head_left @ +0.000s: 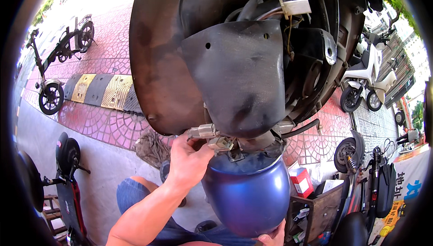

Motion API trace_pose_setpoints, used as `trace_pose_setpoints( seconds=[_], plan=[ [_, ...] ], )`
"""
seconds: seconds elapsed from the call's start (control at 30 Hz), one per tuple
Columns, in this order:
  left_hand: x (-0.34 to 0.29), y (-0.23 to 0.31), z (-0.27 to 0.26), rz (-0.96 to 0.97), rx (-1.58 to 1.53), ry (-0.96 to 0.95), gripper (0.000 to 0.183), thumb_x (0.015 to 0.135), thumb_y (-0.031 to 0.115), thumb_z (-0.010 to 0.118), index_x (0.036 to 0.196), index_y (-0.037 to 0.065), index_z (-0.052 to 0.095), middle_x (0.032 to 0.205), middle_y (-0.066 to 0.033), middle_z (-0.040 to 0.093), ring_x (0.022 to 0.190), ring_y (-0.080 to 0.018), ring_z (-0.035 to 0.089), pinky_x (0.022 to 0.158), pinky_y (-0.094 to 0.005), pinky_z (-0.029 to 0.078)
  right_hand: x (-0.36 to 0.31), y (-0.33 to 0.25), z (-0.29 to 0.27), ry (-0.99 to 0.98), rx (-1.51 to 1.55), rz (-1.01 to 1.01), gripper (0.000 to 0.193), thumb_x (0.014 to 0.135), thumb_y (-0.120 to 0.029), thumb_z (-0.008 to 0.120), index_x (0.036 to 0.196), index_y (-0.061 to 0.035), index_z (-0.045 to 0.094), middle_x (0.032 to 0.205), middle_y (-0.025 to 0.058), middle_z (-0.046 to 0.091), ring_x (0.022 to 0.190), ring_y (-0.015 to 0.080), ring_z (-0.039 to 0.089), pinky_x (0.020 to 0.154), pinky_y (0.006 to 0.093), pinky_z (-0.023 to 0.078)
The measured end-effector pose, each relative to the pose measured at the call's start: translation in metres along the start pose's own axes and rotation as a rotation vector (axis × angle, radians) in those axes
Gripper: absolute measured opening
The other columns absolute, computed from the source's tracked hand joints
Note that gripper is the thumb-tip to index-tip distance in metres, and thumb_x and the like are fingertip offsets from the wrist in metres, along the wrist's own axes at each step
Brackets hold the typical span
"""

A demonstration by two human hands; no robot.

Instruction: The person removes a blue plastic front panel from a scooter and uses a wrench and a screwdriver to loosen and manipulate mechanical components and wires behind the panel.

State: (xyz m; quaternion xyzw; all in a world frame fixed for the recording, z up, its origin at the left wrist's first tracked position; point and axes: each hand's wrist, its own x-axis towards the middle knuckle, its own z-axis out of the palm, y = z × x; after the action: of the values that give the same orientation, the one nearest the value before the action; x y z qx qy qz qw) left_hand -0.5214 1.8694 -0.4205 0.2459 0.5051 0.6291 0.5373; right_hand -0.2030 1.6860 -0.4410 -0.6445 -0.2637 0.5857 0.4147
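My left hand [187,160] reaches up beneath a dark plastic scooter body, its fingers closed around a pale wire connector [203,131]. A second pale connector [221,144] sits right beside its fingertips. Below them is a glossy blue rounded scooter panel [248,196], tilted toward me. My right hand [273,237] grips this panel's lower edge, with the thumb showing and most of the fingers hidden beneath. Above hangs a black curved cover [239,74] with screw holes. A loose white plug [296,6] with wires sticks out near the top.
A grey rag [154,149] lies on the ground at the left. To the right stands a wooden crate [318,212] with a red and white box [301,182]. Parked are an electric bike [63,56], a scooter [67,187] and a white moped [365,72]. A yellow-black speed bump [101,91] crosses the paving.
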Motion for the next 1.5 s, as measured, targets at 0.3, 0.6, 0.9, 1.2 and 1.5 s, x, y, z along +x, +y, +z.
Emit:
trace_pose_setpoints(
  seconds=[0.3, 0.6, 0.9, 1.2, 1.5],
  plan=[
    [-0.011, 0.000, 0.005, 0.019, -0.247, -0.052, 0.021, 0.103, 0.003, 0.074, 0.122, -0.006, 0.075, 0.113, -0.0060, 0.079, 0.102, -0.0092, 0.070, 0.093, -0.0257, 0.055, -0.004, -0.004, 0.011, -0.008, 0.038, -0.081, 0.135, 0.066, -0.030, 0.104, 0.172, -0.0044, 0.025, 0.162, 0.0160, 0.047, 0.147, 0.0331, 0.050, 0.123, 0.0477, 0.042],
    [-0.014, 0.001, 0.017, -0.004, -0.033, -0.048, 0.018, 0.099, 0.010, 0.082, 0.109, -0.004, 0.079, 0.094, 0.0022, 0.074, 0.093, -0.0037, 0.061, 0.084, -0.0224, 0.050, -0.014, -0.018, 0.020, -0.008, -0.014, -0.098, 0.135, 0.069, -0.038, 0.104, 0.172, -0.0018, 0.024, 0.163, 0.0159, 0.046, 0.149, 0.0324, 0.048, 0.124, 0.0471, 0.040],
    [-0.009, 0.006, 0.020, -0.043, -0.009, -0.138, 0.032, 0.093, 0.002, 0.086, 0.124, 0.001, 0.077, 0.116, -0.0016, 0.077, 0.106, -0.0130, 0.068, 0.103, -0.0328, 0.053, -0.011, -0.006, 0.008, -0.025, 0.009, -0.116, 0.136, 0.069, -0.039, 0.105, 0.172, -0.0019, 0.025, 0.164, 0.0165, 0.045, 0.149, 0.0328, 0.047, 0.123, 0.0475, 0.041],
    [0.001, 0.014, 0.021, -0.185, -0.014, -0.168, 0.026, 0.090, -0.003, 0.085, 0.115, 0.002, 0.079, 0.108, -0.0039, 0.080, 0.100, -0.0133, 0.072, 0.099, -0.0308, 0.054, 0.002, 0.000, 0.004, -0.065, 0.057, -0.156, 0.133, 0.071, -0.030, 0.105, 0.172, -0.0031, 0.024, 0.163, 0.0176, 0.045, 0.149, 0.0321, 0.048, 0.123, 0.0471, 0.042],
    [0.000, 0.015, 0.014, -0.177, 0.007, -0.197, 0.024, 0.085, -0.006, 0.084, 0.106, 0.004, 0.077, 0.105, -0.0052, 0.079, 0.099, -0.0143, 0.071, 0.096, -0.0309, 0.055, 0.002, 0.000, 0.004, -0.073, 0.042, -0.137, 0.131, 0.070, -0.026, 0.104, 0.173, -0.0049, 0.025, 0.163, 0.0173, 0.045, 0.148, 0.0321, 0.048, 0.123, 0.0468, 0.042]
  ],
)
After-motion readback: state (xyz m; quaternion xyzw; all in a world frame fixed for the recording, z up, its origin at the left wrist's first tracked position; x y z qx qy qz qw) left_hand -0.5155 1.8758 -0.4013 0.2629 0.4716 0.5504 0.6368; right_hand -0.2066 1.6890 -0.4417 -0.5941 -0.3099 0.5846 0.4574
